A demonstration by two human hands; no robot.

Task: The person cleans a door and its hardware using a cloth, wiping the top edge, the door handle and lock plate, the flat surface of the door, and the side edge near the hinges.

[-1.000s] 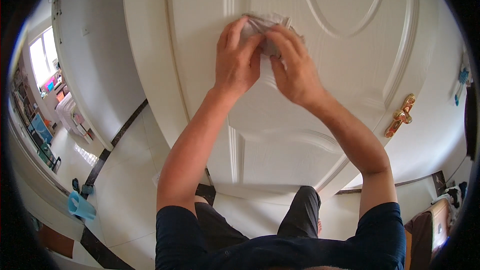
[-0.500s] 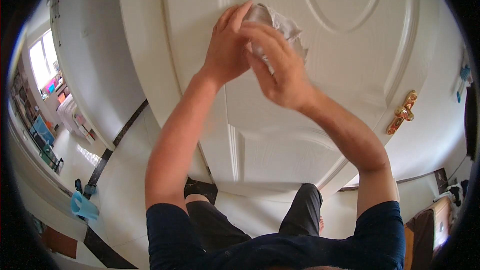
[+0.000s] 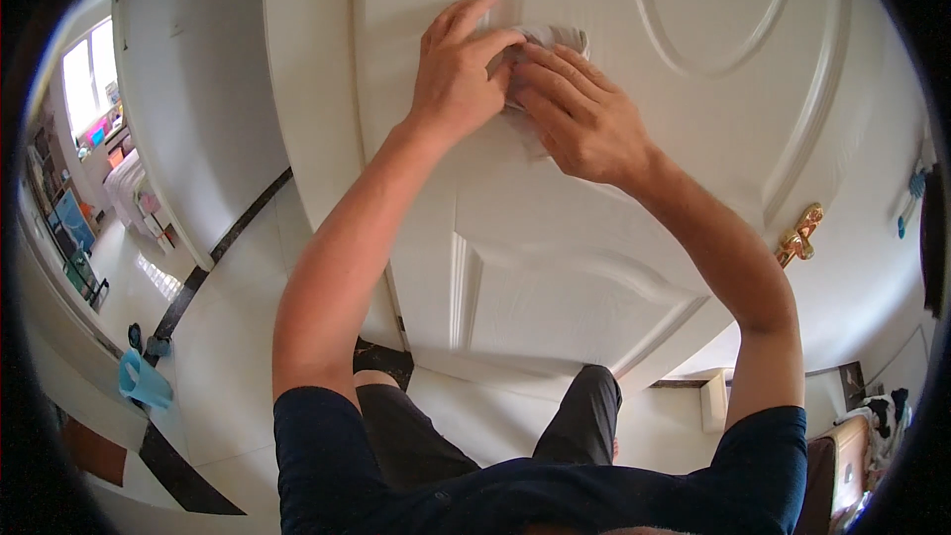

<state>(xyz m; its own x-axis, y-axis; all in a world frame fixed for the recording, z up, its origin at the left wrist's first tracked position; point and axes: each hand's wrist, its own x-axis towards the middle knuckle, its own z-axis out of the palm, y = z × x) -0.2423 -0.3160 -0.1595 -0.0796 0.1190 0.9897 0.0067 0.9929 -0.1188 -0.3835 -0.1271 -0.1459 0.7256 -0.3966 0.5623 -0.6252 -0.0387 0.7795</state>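
Note:
A crumpled greyish-white cloth [image 3: 570,40] is bunched between my hands in front of a white panelled door [image 3: 555,238]. My left hand [image 3: 458,74] has its thumb and the finger beside it closed around the cloth's left side, while other fingers stretch up and away. From the right, my right hand [image 3: 582,119] covers much of the cloth, its fingers bent together over it and meeting the left fingertips. A loose part hangs below the right fingers. Whether the cloth touches the door is hard to tell.
A gold door handle [image 3: 800,235] is on the door's right side, beside my right forearm. On the floor at left stands a light blue bin [image 3: 144,379]. A grey wall [image 3: 198,89] and a doorway to another room lie left. A brown-sided piece of furniture [image 3: 837,466] is at lower right.
My right hand has come down onto the cloth, its fingers now bent over it. The cloth is bunched smaller. My view has shifted slightly, so the door appears further right.

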